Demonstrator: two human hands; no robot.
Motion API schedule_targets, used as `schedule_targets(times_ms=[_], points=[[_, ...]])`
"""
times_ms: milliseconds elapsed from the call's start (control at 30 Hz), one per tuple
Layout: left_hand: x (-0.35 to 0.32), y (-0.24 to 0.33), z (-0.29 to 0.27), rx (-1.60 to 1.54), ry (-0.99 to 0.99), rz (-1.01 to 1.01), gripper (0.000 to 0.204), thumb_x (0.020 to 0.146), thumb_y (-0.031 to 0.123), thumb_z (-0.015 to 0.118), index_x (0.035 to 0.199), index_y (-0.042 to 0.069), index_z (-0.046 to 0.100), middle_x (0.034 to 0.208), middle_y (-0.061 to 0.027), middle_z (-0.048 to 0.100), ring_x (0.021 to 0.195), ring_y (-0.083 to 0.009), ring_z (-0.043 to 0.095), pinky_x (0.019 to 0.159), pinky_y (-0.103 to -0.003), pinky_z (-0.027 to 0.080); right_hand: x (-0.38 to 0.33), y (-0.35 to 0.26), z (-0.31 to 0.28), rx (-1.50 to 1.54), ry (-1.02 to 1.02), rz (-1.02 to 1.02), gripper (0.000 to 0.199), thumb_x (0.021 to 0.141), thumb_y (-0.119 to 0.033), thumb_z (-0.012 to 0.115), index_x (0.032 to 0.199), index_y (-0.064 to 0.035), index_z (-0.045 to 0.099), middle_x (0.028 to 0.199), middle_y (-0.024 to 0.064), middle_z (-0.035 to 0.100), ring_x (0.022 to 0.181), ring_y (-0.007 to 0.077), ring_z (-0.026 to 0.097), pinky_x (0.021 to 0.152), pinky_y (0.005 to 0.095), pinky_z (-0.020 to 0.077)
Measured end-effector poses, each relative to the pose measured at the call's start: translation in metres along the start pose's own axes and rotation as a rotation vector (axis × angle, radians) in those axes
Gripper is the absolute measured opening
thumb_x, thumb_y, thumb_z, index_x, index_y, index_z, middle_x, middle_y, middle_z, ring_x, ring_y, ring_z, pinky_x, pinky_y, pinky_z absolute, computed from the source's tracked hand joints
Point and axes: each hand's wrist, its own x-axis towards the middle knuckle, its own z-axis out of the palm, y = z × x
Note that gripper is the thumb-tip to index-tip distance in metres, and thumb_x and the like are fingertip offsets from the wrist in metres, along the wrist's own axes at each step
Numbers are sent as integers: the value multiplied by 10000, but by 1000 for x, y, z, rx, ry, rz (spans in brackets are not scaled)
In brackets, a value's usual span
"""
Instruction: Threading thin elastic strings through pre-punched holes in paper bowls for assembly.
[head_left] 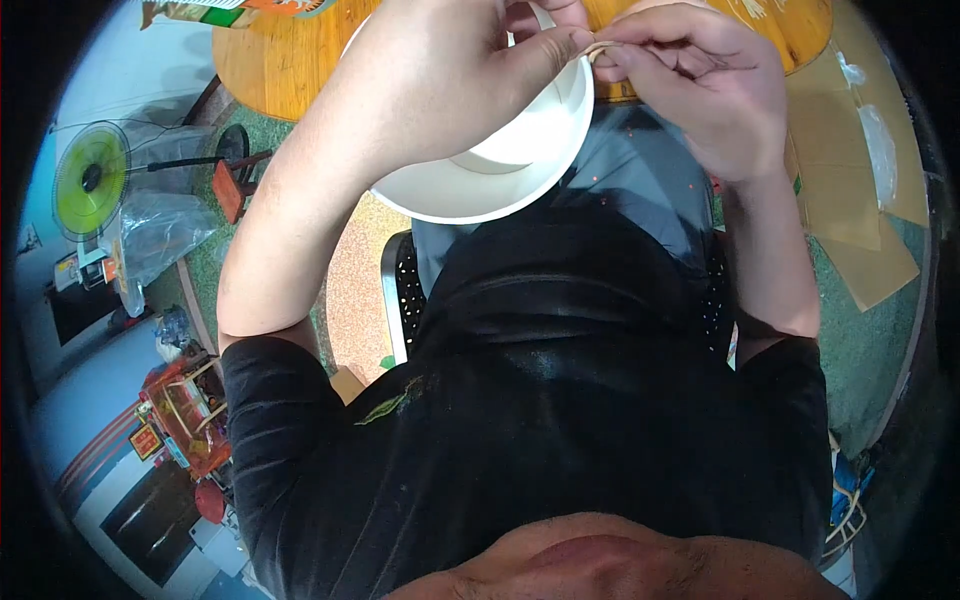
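A round white bucket-like container (450, 200) is tilted over my lap, its wide mouth toward me. My left hand (510, 60) reaches across it from the left, fingers curled, thumb tip at the rim's right side. There the thumb presses against one end of a thin tan strand (600, 47). My right hand (715, 90) is closed, thumb and forefinger pinching the same strand just right of the rim. What the strand is made of is too small to tell. My left fingertips are partly hidden at the top edge.
An orange-brown wooden table (270, 65) lies beyond the container, with printed packaging (215, 12) at its far left and pale thin sticks (752, 8) at the far right. Flattened cardboard (840, 160) lies on the right. A green-bladed fan (92, 180) stands left.
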Motion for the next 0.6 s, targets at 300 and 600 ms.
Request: schedule_targets(times_ms=[300, 600], points=[[0, 3, -1, -27, -19, -31, 52, 940, 22, 718, 961, 0, 676, 853, -43, 645, 725, -78, 592, 623, -239, 477, 2, 21, 11, -755, 341, -759, 70, 868, 11, 756, 934, 16, 734, 1034, 139, 770, 812, 156, 722, 732, 241, 565], [2, -7, 4, -111, -1, 56, 72, 949, -33, 677, 1020, -28, 671, 893, -84, 660, 752, -115, 621, 649, -254, 495, -6, 41, 19, -720, 409, -798, 181, 792, 45, 823, 958, -13, 780, 1024, 85, 778, 846, 172, 751, 735, 250, 598]])
